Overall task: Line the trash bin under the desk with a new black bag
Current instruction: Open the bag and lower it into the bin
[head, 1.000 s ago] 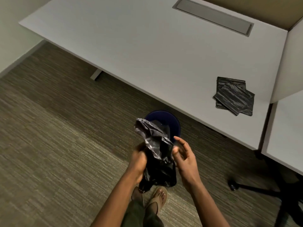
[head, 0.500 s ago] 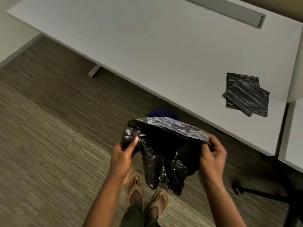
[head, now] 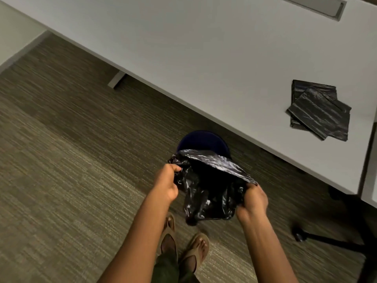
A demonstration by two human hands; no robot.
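**An office workstation**

A broad white desk (head: 204, 58) with a grey cable-access flap (head: 318, 5) set into its top stands on short-pile striped carpet (head: 61, 160). A second white desk (head: 370, 180) butts against it, and the black wheeled base of a swivel chair (head: 326, 240) pokes out beneath.

Bare forearms, olive trousers (head: 167, 266), tan flip-flop sandals (head: 195, 250)

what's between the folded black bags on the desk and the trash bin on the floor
In the head view, only bare white desk top lies between the folded bags and the desk's front edge, then a short strip of carpet before the bin.
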